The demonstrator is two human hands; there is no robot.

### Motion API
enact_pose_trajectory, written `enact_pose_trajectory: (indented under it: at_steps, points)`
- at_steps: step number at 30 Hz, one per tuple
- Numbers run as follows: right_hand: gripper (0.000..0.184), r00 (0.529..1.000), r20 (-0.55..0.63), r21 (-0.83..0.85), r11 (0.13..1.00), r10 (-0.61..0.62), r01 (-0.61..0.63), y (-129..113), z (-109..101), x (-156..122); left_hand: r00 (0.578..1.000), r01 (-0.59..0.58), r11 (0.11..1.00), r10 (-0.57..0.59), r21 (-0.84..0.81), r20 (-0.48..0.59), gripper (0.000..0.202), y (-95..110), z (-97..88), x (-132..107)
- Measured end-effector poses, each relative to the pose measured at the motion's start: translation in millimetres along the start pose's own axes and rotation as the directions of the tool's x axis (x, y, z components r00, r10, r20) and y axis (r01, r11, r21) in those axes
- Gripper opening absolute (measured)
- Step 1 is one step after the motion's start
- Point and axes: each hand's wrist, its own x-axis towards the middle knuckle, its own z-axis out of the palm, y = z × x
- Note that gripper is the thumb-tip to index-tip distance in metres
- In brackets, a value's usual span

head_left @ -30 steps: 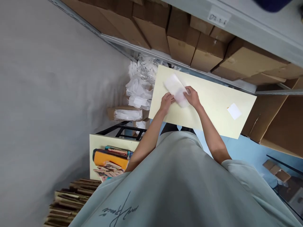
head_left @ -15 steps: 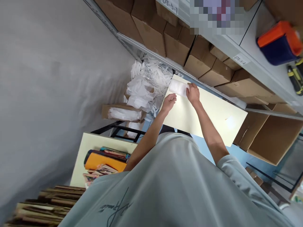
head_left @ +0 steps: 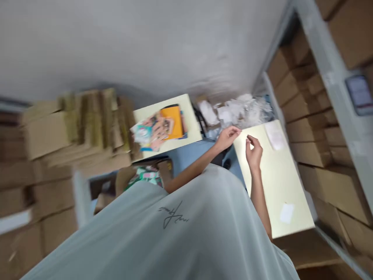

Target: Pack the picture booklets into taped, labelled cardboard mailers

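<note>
Seemingly white packet's [head_left: 274, 135] done, flat on table [head_left: 279, 179]; right hand [head_left: 254, 151] fingers apart, left hand [head_left: 227, 139] grip unclear; remainder unclear.

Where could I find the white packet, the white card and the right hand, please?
White packet [head_left: 275, 136], head view: middle of its upper face.
White card [head_left: 287, 213], head view: middle of its face.
Right hand [head_left: 254, 153], head view: the hand's middle.
</note>
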Motion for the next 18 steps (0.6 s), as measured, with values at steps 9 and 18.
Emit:
enact_pose_trajectory:
  at_steps: [9, 18]
  points:
    - [0.045, 0.853, 0.444, 0.164, 0.96, -0.276, 0.226, -120, 114, -62, 0.883, -0.166, 0.986, 0.159, 0.022, -0.441, 0.043, 51, -153.1, -169]
    - [0.045, 0.465, 0.678, 0.373, 0.811, -0.57, 0.45, -268, 281, -137, 0.54, -0.287, 0.958, 0.162, 0.0, -0.826, 0.022, 63, -307.3, -300]
